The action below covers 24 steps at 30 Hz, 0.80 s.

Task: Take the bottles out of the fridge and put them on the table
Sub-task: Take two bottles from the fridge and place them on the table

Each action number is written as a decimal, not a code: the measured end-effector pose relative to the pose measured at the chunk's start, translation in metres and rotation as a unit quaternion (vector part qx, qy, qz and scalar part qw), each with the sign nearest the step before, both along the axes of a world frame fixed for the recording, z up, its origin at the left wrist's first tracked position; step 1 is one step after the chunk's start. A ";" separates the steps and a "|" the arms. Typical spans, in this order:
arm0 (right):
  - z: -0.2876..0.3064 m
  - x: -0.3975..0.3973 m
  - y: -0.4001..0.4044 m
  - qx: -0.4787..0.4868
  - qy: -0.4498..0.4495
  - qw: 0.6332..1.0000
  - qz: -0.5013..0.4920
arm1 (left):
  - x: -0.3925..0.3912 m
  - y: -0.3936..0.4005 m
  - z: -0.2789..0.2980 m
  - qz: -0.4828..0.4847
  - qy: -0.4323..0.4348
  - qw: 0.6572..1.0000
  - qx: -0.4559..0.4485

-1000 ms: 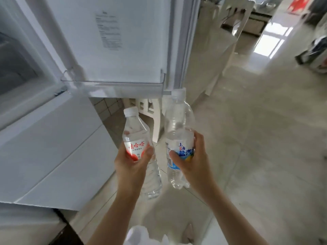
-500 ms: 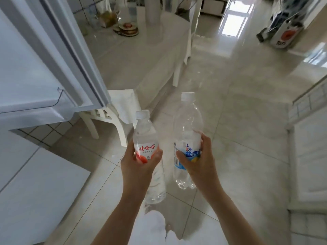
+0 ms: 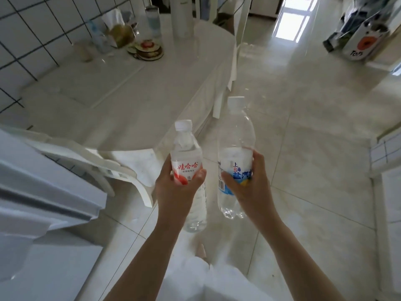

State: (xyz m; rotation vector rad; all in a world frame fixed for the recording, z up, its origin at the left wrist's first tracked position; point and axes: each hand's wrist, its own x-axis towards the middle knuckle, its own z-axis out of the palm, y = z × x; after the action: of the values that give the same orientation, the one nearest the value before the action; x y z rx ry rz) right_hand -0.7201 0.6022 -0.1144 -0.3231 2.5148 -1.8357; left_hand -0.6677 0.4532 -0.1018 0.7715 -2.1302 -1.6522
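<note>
My left hand (image 3: 176,190) grips a clear water bottle with a red and white label (image 3: 186,157), held upright above the floor. My right hand (image 3: 251,187) grips a taller clear bottle with a blue label (image 3: 236,140), also upright. Both have white caps. The white oval table (image 3: 121,92) lies ahead and to the left, its near edge just beyond the bottles. The fridge door (image 3: 41,192) fills the lower left.
At the table's far side stand a tissue box (image 3: 118,29), stacked small plates (image 3: 147,49), a cup (image 3: 153,20) and a white cylinder (image 3: 181,16). A white chair (image 3: 108,166) is tucked under the table's near end. Open tiled floor (image 3: 303,137) stretches right.
The view has swung away from the fridge toward the table, which now fills the upper left. Both hands still hold their bottles in the same grip.
</note>
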 end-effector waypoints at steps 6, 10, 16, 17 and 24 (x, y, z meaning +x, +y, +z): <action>0.001 -0.099 -0.022 0.015 0.007 0.999 0.032 | -0.092 -0.023 -0.006 0.051 -0.010 0.999 0.005; -0.006 -0.172 -0.031 0.010 -0.007 0.998 0.062 | -0.154 -0.030 -0.013 0.103 -0.009 0.995 0.004; -0.010 -0.295 -0.049 0.011 -0.007 0.988 0.157 | -0.244 -0.035 -0.019 0.221 -0.004 0.975 0.009; -0.008 -0.311 -0.053 0.010 -0.005 0.985 0.170 | -0.254 -0.035 -0.019 0.237 -0.004 0.971 0.011; 0.002 -0.399 -0.099 0.014 0.002 0.961 0.277 | -0.298 -0.054 -0.017 0.342 -0.023 0.939 0.016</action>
State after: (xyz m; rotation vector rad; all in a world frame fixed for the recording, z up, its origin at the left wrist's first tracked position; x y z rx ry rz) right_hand -1.1186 0.5029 -0.1120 -0.9177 2.1378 -1.5669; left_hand -0.9661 0.3995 -0.1186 1.3751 -1.5800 -1.2883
